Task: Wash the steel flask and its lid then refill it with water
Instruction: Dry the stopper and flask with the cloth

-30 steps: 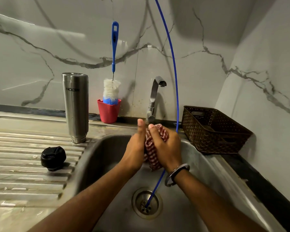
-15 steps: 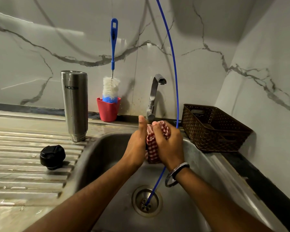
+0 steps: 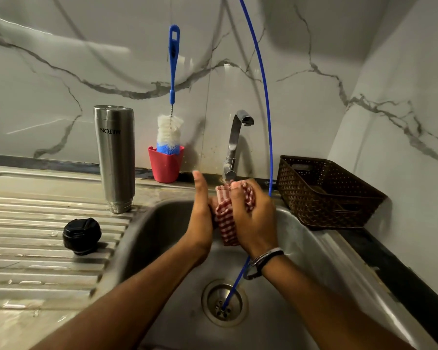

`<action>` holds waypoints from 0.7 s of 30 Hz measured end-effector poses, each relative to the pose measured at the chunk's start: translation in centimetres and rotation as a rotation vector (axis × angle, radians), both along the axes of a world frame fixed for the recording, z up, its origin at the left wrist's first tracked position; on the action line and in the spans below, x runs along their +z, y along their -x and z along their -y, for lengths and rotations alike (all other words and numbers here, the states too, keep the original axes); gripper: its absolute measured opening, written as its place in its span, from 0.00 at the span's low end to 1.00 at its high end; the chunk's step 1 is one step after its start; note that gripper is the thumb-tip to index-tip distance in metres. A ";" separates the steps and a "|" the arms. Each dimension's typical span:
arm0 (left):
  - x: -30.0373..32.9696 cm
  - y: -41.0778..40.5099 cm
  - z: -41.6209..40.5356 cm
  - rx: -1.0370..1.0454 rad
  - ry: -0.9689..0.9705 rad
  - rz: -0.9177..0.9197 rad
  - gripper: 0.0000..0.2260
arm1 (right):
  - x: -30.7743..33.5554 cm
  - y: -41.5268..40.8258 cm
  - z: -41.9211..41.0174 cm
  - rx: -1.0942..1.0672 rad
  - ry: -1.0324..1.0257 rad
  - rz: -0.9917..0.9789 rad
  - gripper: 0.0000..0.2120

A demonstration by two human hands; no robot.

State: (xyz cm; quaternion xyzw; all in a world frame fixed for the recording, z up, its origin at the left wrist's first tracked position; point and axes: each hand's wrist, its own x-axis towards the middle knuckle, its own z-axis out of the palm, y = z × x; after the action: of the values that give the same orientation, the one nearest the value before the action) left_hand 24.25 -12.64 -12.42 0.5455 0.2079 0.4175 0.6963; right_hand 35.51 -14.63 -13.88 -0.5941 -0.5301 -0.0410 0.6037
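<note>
Fingers of the right hand point(image 3: 254, 218) curled round a red-and-white checked cloth point(image 3: 225, 215), gripping it above the sink basin point(image 3: 162, 223). Left hand point(image 3: 201, 215) pressed flat against the other side of the cloth, thumb straight up; whether its remaining fingers curl behind the cloth cannot be told. Bracelets point(image 3: 266, 257) on the right wrist. Both hands just in front of the steel tap point(image 3: 234, 145) at the back of the sink. Thin blue tube point(image 3: 264, 97) arcing down from above, passing behind the right hand and ending at the sink drain point(image 3: 224, 303). Left of the sink, on the ribbed draining board point(image 3: 36, 248): steel flask point(image 3: 115, 157) standing upside down, mouth on the board, and its black lid point(image 3: 81, 236) lying apart from it, nearer the viewer. Behind the sink, between flask and tap, a red cup point(image 3: 165, 164) holding a blue-handled bottle brush point(image 3: 171, 122). Right of the sink, a brown woven basket point(image 3: 324, 193) on the counter against the marble wall point(image 3: 402, 122)
</note>
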 end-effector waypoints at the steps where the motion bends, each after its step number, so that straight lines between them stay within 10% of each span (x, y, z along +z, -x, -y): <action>1: 0.2 0.2 -0.2 -0.004 0.003 0.021 0.40 | 0.1 -0.2 -0.1 0.062 0.041 -0.015 0.16; 11: -0.8 0.4 -1.5 0.027 0.101 0.101 0.37 | 0.3 -0.7 -0.1 0.198 0.194 -0.197 0.35; 21: -0.1 0.2 -0.5 0.041 0.087 0.055 0.45 | 0.7 -0.4 0.9 0.025 0.113 -0.080 0.30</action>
State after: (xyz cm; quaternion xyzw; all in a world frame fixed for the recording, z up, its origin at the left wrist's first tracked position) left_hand 24.06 -12.18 -12.49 0.4987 0.2177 0.4374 0.7159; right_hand 35.94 -15.53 -13.23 -0.6219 -0.5141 0.0204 0.5904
